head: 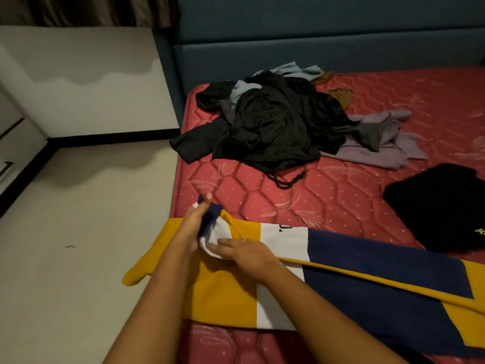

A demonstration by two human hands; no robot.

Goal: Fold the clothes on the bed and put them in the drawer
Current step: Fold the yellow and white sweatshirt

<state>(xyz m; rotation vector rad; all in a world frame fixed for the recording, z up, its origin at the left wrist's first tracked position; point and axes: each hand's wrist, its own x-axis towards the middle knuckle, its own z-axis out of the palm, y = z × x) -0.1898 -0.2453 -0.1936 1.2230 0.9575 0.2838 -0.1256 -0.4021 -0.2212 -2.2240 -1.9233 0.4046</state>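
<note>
A yellow, white and navy shirt [328, 282] lies spread across the near edge of the red mattress [328, 200], one yellow sleeve hanging off the left side. My left hand [194, 222] grips the navy and white sleeve end and lifts it a little. Flat on the white fabric beside it lies my right hand [241, 250], fingers straight, pressing the cloth down. A heap of unfolded clothes [278, 124], mostly black with some grey-blue and lilac pieces, sits further back on the mattress.
A black garment [443, 206] lies flat at the right edge of the mattress. The blue padded headboard [315, 46] runs along the back. Pale floor [78, 232] lies to the left, with drawer fronts [10, 143] at the far left edge.
</note>
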